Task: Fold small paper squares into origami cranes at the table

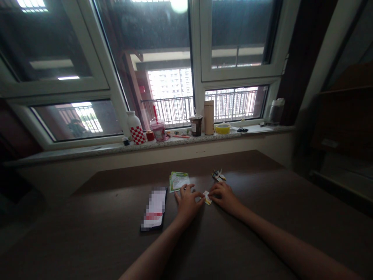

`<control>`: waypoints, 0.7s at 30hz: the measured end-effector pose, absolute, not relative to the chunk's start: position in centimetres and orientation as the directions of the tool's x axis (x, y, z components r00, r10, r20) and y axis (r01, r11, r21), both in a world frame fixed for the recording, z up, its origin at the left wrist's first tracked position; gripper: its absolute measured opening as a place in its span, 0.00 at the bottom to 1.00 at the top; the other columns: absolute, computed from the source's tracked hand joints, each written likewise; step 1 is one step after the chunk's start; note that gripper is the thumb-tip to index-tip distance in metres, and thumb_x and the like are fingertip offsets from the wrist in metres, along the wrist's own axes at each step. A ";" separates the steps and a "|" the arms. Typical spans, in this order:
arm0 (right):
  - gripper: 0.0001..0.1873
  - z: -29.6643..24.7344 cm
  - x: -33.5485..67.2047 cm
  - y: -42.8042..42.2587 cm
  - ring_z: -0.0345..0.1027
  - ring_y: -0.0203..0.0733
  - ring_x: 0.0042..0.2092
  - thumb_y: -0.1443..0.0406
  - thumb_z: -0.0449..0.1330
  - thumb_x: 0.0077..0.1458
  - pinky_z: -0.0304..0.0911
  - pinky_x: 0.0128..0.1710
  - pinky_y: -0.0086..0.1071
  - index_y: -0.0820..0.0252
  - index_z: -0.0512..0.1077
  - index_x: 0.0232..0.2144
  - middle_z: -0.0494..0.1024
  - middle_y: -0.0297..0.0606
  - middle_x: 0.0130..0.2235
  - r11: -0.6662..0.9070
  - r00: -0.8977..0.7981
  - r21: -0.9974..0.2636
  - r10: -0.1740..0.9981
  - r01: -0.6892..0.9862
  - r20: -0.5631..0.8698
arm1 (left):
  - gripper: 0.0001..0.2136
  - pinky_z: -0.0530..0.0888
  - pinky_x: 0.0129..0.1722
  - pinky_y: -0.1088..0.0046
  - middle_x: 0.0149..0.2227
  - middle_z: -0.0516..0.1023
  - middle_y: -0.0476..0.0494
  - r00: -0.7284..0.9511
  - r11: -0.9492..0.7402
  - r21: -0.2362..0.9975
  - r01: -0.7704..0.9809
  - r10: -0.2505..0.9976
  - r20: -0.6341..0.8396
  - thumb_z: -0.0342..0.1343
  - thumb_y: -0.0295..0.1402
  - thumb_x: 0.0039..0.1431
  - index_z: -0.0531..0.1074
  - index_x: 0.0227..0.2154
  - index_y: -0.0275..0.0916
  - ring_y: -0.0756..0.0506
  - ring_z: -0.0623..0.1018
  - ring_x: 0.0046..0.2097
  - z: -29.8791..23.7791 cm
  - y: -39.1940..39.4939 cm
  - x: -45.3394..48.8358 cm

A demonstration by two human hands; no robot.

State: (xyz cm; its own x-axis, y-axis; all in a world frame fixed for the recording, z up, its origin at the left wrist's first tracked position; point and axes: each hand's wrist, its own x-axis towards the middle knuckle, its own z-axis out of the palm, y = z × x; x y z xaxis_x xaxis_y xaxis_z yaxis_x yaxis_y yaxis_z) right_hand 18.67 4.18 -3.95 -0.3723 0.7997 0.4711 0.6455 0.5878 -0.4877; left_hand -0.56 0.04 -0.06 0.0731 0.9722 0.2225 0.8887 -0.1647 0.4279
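A small white-and-yellow piece of paper (207, 197) is between my two hands, low over the brown table. My left hand (189, 201) pinches its left edge with thumb and forefinger, the other fingers bent beside a green-and-white printed sheet (175, 183). At its right edge, the fingertips of my right hand (223, 196) close on the same paper. Just beyond my right hand lies a small heap of crumpled or folded paper scraps (218, 175). The print on the small paper is too tiny to read.
A phone (154, 209) with a blurred screen lies left of my left hand. Along the windowsill stand a checked bottle (136, 128), a pink drink cup (158, 129), a dark cup (196, 125), a tan flask (209, 118) and a yellow tape roll (222, 129).
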 end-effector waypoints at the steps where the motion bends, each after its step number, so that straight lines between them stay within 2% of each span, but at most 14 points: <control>1: 0.06 -4.0 18.6 4.2 0.65 0.48 0.48 0.65 0.64 0.54 0.57 0.53 0.46 0.50 0.81 0.33 0.79 0.38 0.40 0.594 -0.377 -0.486 0.796 0.641 0.474 | 0.08 0.46 0.62 0.38 0.59 0.68 0.47 0.074 -0.167 0.426 0.889 0.971 0.227 0.59 0.43 0.56 0.81 0.36 0.55 0.34 0.57 0.64 -0.1 0.0 -0.6; 11: 0.06 -3.9 18.8 4.2 0.65 0.50 0.49 0.63 0.66 0.52 0.59 0.52 0.46 0.50 0.82 0.34 0.74 0.42 0.41 0.544 -0.353 -0.528 0.835 0.653 0.423 | 0.09 0.44 0.60 0.34 0.61 0.67 0.46 0.085 -0.173 0.380 0.909 0.967 0.238 0.58 0.45 0.56 0.80 0.38 0.57 0.32 0.56 0.65 -0.1 0.0 -0.5; 16: 0.11 -3.9 19.0 4.2 0.64 0.49 0.50 0.70 0.63 0.51 0.59 0.53 0.46 0.50 0.82 0.35 0.74 0.42 0.42 0.560 -0.371 -0.551 0.827 0.619 0.423 | 0.10 0.42 0.62 0.37 0.62 0.66 0.47 0.096 -0.176 0.376 0.910 0.970 0.222 0.58 0.47 0.56 0.80 0.38 0.56 0.34 0.55 0.66 -0.1 -0.1 -0.4; 21: 0.17 -4.0 19.1 4.4 0.65 0.49 0.49 0.74 0.59 0.48 0.60 0.53 0.46 0.50 0.82 0.35 0.75 0.41 0.41 0.573 -0.391 -0.575 0.819 0.584 0.419 | 0.11 0.40 0.61 0.33 0.61 0.67 0.46 0.103 -0.182 0.371 0.911 0.969 0.223 0.58 0.47 0.54 0.79 0.38 0.55 0.32 0.55 0.66 -0.3 -0.1 -0.4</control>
State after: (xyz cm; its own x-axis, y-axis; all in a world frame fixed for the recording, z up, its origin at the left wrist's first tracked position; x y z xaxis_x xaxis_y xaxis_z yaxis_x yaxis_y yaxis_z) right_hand 19.10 4.40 -3.97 -0.3908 0.8193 0.4195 0.5843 0.5729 -0.5748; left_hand -0.41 -0.09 -0.32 0.1026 0.9693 0.2233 0.9108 -0.1818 0.3708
